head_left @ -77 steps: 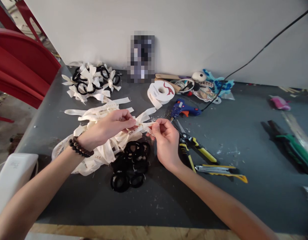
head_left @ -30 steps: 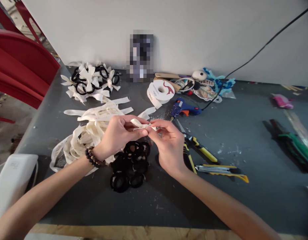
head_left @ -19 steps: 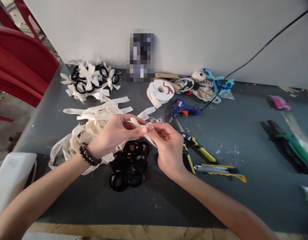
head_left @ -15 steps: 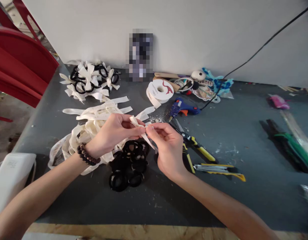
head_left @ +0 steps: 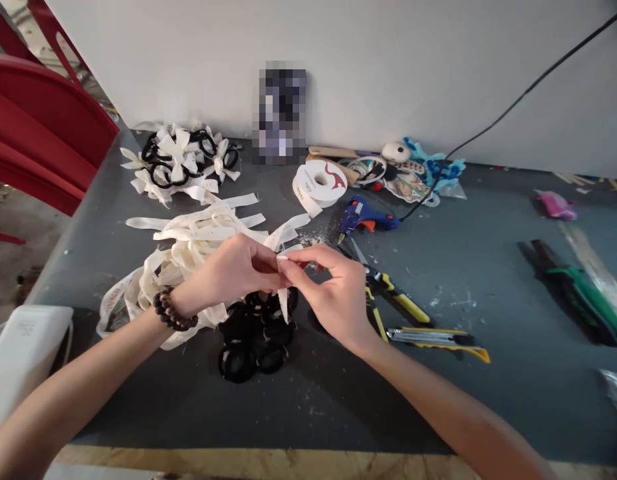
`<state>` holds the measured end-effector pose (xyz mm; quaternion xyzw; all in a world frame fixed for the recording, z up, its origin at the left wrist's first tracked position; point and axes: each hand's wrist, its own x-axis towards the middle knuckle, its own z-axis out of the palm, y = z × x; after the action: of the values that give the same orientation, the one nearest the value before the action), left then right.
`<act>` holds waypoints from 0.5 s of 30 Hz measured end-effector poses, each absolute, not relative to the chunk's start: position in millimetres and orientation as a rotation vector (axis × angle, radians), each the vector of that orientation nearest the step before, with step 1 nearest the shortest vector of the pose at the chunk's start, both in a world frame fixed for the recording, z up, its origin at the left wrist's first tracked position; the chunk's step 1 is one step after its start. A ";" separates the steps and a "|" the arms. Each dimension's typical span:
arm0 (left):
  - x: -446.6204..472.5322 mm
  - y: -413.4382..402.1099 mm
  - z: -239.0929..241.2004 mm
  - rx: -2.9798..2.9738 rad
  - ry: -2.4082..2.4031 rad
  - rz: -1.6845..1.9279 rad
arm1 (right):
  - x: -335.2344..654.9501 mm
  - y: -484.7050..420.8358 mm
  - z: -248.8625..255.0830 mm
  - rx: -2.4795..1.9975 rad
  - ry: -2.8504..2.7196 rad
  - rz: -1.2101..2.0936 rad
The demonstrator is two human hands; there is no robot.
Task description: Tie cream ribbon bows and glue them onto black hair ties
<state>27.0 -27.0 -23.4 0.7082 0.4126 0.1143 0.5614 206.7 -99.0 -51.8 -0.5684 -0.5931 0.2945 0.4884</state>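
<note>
- While both bare forearms slant inward over the dark grey tabletop (head_left: pixel 308 413), the two hands meet near its middle, low above it.
- The left hand (head_left: pixel 233 270), knuckles up and wrist circled by a dark beaded bracelet (head_left: pixel 165 313), has thumb and forefinger closed on a narrow white fabric ribbon (head_left: pixel 284 305) (its other fingers are mostly hidden from me).
- The right hand (head_left: pixel 335 293) bends in from the other side, thumb and forefinger pinching that same ribbon, whose loose end hangs in front of the black ring-shaped hair ties (head_left: pixel 237 363).
- Beyond the hands, a round white spool (head_left: pixel 308 184) with a red emblem carries wound, lettered white ribbon.
- Left of it, white bows and black rings (head_left: pixel 178 153) lie heaped together.
- By the right edge sits a crinkled clear plastic wrapper (head_left: pixel 615 387); I cannot tell what it holds.
</note>
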 end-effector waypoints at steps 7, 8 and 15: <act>31.7 -31.6 -20.1 1.689 0.916 0.360 | 209.8 -92.5 -62.4 -1.320 -1.097 1.040; 32.0 -32.3 -20.9 1.644 0.926 0.388 | 211.3 -91.2 -61.4 -1.293 -1.102 1.062; 31.5 -29.2 -28.1 1.258 0.911 0.563 | 215.4 -86.1 -60.5 -1.340 -1.071 1.100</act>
<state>31.5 -29.2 -28.1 0.5600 0.4055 0.2504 0.6777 215.4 -86.1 -60.5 -0.5597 -0.4476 0.4598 0.5244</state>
